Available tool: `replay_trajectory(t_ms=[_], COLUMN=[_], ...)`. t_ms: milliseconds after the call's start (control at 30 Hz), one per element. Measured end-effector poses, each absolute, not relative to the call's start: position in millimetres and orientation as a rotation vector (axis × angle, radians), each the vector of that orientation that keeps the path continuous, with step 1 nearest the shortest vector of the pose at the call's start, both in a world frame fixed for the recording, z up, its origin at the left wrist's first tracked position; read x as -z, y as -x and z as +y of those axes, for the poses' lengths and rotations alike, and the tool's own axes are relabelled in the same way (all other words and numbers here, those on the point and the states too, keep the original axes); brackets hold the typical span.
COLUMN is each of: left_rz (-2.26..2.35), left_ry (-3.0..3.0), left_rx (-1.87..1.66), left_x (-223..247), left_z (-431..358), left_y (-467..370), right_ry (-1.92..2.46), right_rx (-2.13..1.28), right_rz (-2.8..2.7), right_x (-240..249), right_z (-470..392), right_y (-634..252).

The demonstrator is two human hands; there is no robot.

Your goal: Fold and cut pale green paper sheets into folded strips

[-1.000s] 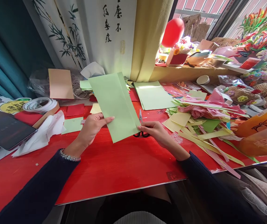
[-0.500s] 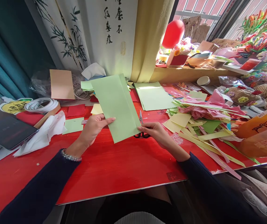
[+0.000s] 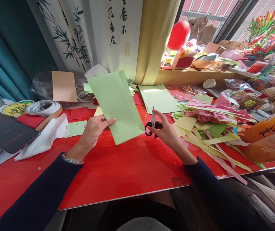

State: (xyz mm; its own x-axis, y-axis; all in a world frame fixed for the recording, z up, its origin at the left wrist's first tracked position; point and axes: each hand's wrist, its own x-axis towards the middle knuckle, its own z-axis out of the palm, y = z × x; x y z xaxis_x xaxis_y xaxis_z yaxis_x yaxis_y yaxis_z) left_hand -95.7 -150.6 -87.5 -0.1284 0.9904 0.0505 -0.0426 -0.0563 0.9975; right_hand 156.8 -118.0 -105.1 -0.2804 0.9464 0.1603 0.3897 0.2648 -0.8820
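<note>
left hand [image 3: 96,130] | green sheet [image 3: 118,107] (tilted), pinched lower-left edge | right hand [image 3: 167,132]: scissors [image 3: 153,119]

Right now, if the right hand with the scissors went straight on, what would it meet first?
Probably the pale green paper stack just beyond the scissors, if the right hand is low enough; its height above the table is hard to judge.
</note>
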Motion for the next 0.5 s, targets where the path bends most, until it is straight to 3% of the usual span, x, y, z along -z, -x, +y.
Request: replay_trajectory(t_ms=[167,300,500], left_rz=[1.232,1.246,1.239], left_ry=[-1.144,-1.148,-1.146], left_rx=[-1.386,-1.394,-1.417], left_x=[85.6,83.8,83.9], left_z=[-150.9,-151.0,-150.0], left_y=[97.3,98.6,102.2], right_ry=[1.081,0.969,0.828], right_rx=[-1.299,-1.345,-1.690], right_rz=[-1.719,-1.678,-1.295], right_x=[102.1,106.9,103.9], right_z=[-121.4,-119.9,-115.3], right_y=[-154.1,-151.1,-154.1])
